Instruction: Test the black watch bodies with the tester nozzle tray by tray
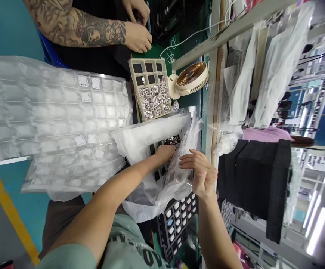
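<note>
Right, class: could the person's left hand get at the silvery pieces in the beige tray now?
Probably yes: the silvery pieces lie uncovered in the beige tray, though the left hand would likely have to clear the plastic sheeting between.

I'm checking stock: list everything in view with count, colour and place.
Pocketed sheets: two-plus, clear, left.
Square frames: five-plus, white, on sheets.
Compartment tray: one, cream, top centre.
Small pieces: many, silvery, in it.
Fan: one, cream, right of that tray.
Cable: one, white, top.
Plastic wrapping: uncountable, translucent white, centre.
Dark pieces: several, black, inside the wrapping.
Slotted tray: one, black, lower centre.
Pale pieces: many, white, there.
Hanging bags: several, whitish, upper right.
Hanging item: one, black, right.
Co-worker's hands: two, bare, top.
Shirt: one, green, bottom.
Left hand: one, bare, by dark pieces.
Right hand: one, bare, beside the wrapping.
</note>
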The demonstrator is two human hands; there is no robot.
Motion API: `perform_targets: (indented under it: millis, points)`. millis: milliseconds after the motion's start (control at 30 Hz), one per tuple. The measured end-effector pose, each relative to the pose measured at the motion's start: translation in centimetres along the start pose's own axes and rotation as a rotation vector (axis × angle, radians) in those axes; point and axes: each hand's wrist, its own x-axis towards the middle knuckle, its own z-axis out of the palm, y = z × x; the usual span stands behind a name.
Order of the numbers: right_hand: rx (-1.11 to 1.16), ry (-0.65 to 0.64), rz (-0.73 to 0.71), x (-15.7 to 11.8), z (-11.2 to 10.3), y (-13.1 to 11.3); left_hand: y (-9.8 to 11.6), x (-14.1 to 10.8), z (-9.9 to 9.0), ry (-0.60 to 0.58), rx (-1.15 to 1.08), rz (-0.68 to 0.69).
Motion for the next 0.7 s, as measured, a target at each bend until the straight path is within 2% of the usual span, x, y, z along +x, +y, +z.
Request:
perform_targets:
  millis: [233, 433, 567, 633, 700]
  points:
    - [0.013, 0.019, -0.014, -0.5, -0.1, 0.6, -0.1, 0.1, -0.8, 0.023, -0.203, -0.066]
    - [0.019, 0.037, 0.008, -0.9, -0.2, 0.6, 0.0, 0.1, -2.0, 0.163, -0.484, -0.129]
    - [0.053, 0.028, 0.018, -0.8, 0.5, 0.8, -1.3, -2.4, -4.4, 0.39, -0.711, -0.186]
    - [0.074, 0.002, -0.004, -0.5, 1.6, 1.3, -2.2, -5.3, -6.3, 0.571, -0.822, -0.24]
    - [0.064, -0.064, -0.016, 0.0, 3.4, 2.0, -2.5, -9.2, -8.3, 0.768, -0.939, -0.286]
